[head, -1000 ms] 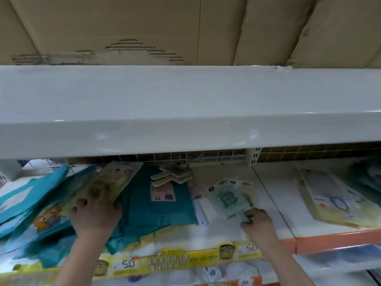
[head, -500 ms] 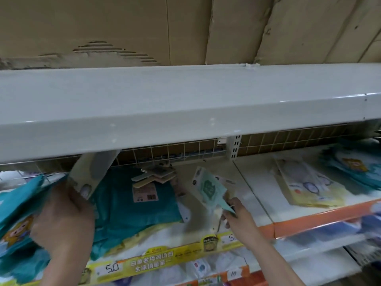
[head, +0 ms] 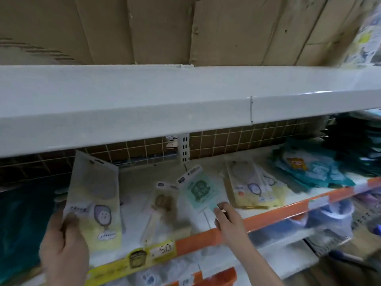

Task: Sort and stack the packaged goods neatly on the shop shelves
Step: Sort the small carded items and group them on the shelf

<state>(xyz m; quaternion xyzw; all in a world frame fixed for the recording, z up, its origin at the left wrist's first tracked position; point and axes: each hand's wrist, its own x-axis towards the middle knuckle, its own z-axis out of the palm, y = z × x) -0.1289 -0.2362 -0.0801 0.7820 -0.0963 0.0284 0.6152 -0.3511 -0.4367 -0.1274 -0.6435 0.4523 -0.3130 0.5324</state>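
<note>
My left hand (head: 64, 250) grips the lower corner of a tall pale yellow packet (head: 92, 201) with a cartoon figure, held upright over the shelf (head: 144, 178). My right hand (head: 228, 219) pinches the bottom corner of a small mint green packet (head: 198, 190), lifted and tilted above the shelf. Between the hands a beige packet (head: 162, 203) lies flat on the shelf. A stack of matching pale yellow packets (head: 253, 188) lies to the right of my right hand.
A grey upper shelf (head: 185, 100) overhangs closely, with cardboard behind it. Teal packages (head: 313, 170) are piled at the right, a dark teal one (head: 22, 219) at the left. An orange and yellow price rail (head: 206, 238) edges the shelf; lower shelves hold more goods.
The view has swung to the right. My left hand has lifted the yellow packet off the teal pile and holds it upright. My right hand carries the green packet rightward.
</note>
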